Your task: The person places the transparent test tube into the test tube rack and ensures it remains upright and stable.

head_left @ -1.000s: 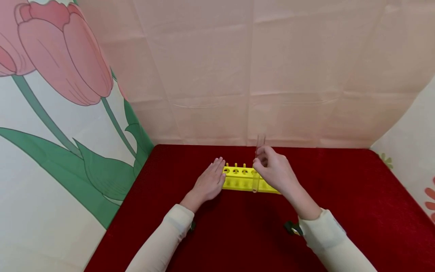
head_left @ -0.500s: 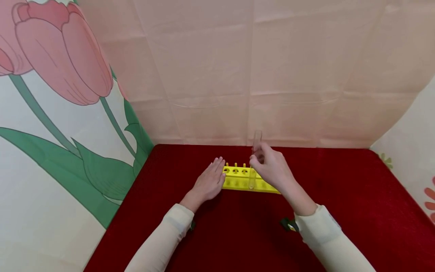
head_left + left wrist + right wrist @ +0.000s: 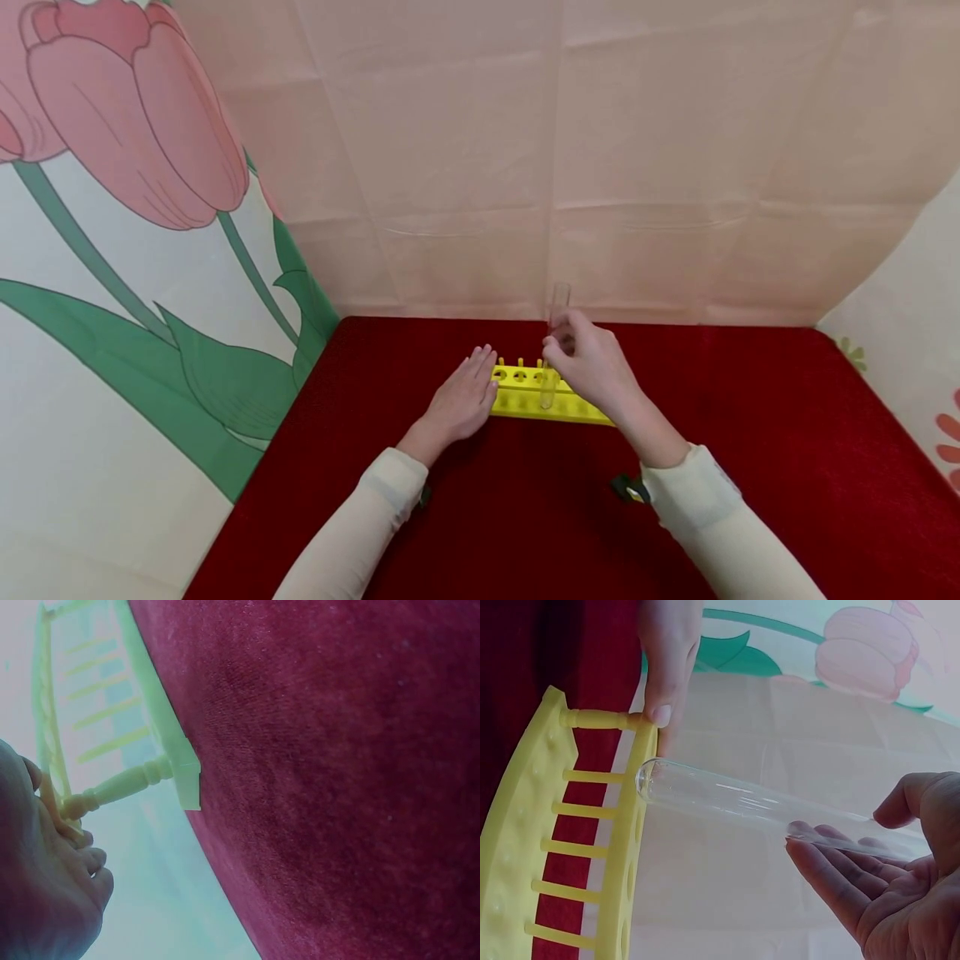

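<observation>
In the head view a yellow test tube rack stands across the table, with round holes in its top plate. My left hand rests against the rack's left end, fingers straight; the right wrist view shows a digit touching that end's top. Between thumb and fingers, my right hand pinches a clear glass test tube by its upper part. The tube leans a little, rounded bottom downward. That bottom lies close to the top plate near the left end; whether it touches cannot be told. No hole holds the tube.
Dark red cloth covers the table. A pale pink curtain hangs behind it, and a tulip-patterned cloth hangs on the left. Thin pegs join the rack's top and base. Each wrist carries a dark camera mount.
My right hand has moved left and slightly up along the rack, carrying the test tube toward the left end. My left hand and the rack have stayed in place.
</observation>
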A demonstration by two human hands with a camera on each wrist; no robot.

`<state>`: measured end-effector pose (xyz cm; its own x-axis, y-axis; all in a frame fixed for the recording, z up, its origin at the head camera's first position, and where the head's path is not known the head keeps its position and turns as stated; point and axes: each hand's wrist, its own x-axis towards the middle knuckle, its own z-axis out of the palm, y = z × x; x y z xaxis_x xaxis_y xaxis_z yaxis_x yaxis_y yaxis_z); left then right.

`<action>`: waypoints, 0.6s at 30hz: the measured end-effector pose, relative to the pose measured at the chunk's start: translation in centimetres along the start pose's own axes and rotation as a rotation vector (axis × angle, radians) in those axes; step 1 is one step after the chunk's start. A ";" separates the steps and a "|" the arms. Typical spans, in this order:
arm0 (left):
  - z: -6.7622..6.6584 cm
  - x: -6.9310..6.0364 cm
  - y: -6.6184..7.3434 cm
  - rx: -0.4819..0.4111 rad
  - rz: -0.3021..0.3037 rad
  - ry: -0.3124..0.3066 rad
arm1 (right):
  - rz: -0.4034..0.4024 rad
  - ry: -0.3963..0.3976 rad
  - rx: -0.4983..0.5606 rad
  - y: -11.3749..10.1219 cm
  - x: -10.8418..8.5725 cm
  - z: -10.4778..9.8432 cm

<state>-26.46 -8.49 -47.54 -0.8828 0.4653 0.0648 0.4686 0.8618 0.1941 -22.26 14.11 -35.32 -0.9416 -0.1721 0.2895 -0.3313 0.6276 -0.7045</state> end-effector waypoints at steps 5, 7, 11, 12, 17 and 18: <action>0.0 0.0 0.0 0.002 0.003 0.010 | -0.010 0.002 0.009 -0.2 0.2 0.3; 0.0 0.0 0.0 0.004 0.002 0.011 | -0.014 0.001 0.015 -0.3 0.3 0.4; 0.0 0.0 0.0 0.010 -0.005 0.004 | -0.014 -0.001 0.026 -0.7 0.6 0.6; 0.0 0.0 0.0 0.010 -0.007 0.001 | -0.014 -0.002 0.027 -0.7 0.6 0.7; -0.1 0.0 0.1 0.006 -0.017 -0.013 | -0.023 -0.001 0.038 -1.2 0.9 0.8; -0.1 -0.1 0.1 0.004 -0.018 -0.014 | -0.025 -0.001 0.043 -1.3 1.0 0.8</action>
<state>-26.39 -8.49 -47.42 -0.8903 0.4528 0.0479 0.4531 0.8706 0.1915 -22.77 12.47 -34.65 -0.9329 -0.1880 0.3072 -0.3573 0.5902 -0.7238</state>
